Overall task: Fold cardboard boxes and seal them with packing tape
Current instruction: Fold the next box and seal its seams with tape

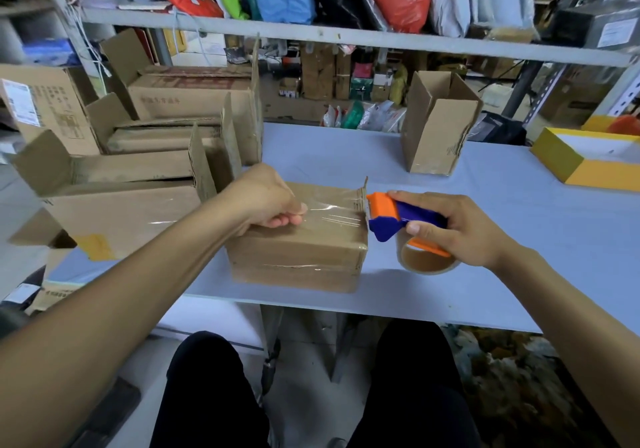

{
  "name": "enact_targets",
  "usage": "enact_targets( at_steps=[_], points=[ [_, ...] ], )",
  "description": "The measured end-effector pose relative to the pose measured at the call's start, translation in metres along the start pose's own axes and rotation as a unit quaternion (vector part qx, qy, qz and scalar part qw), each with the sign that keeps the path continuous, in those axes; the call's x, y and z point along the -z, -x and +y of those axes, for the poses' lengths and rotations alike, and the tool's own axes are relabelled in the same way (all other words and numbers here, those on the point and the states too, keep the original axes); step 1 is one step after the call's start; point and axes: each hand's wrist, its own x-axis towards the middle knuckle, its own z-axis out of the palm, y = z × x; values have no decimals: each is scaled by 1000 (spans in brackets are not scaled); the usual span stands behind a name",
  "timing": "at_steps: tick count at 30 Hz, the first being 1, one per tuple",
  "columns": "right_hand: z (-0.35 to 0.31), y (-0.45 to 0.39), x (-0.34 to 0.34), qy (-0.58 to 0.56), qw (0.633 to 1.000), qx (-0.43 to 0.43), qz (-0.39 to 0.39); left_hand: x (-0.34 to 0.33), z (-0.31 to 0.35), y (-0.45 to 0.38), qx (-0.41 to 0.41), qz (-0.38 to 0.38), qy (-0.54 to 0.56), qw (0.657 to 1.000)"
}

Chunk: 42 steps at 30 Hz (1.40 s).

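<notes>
A small brown cardboard box [298,257] lies on the white table [519,239] near its front edge. A strip of clear packing tape [332,217] runs across the box's top to its right edge. My left hand [266,201] rests on the box top, its curled fingers pressing the tape down. Just right of the box, my right hand [453,229] grips a blue and orange tape dispenser [398,219] with a roll of tape under it. The dispenser's orange head touches the box's upper right corner.
Several open cardboard boxes [131,184] stand stacked at the left. Another open box [436,125] stands upright at the table's back. A yellow box [585,160] lies at the right edge. A shelf [346,38] with coloured bags runs overhead. My knees are below the table.
</notes>
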Motion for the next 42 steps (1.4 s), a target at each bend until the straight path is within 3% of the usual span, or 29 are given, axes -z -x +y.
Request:
enact_targets(
  at_steps=[7, 16, 20, 23, 28, 34, 42],
  points=[
    [6, -2, -6, 28, 1000, -3, -11, -5, 1, 3, -52, 77, -205, 974],
    [17, 1, -13, 54, 998, 22, -3, 4, -1, -2, -80, 73, -348, 931],
    [18, 2, -13, 59, 998, 31, 1, -12, 14, -4, -301, -46, -345, 888],
    [20, 3, -10, 67, 997, 28, 4, -35, 9, -5, -373, -101, -263, 884],
    [23, 3, -12, 69, 997, 22, 6, -47, -1, -4, -368, -108, -308, 871],
    [27, 4, -12, 61, 998, 17, 13, -54, 7, -9, -267, -136, -460, 836],
    [34, 8, 1, 123, 992, 24, -6, -58, -1, -21, -251, -120, -466, 840]
  ],
)
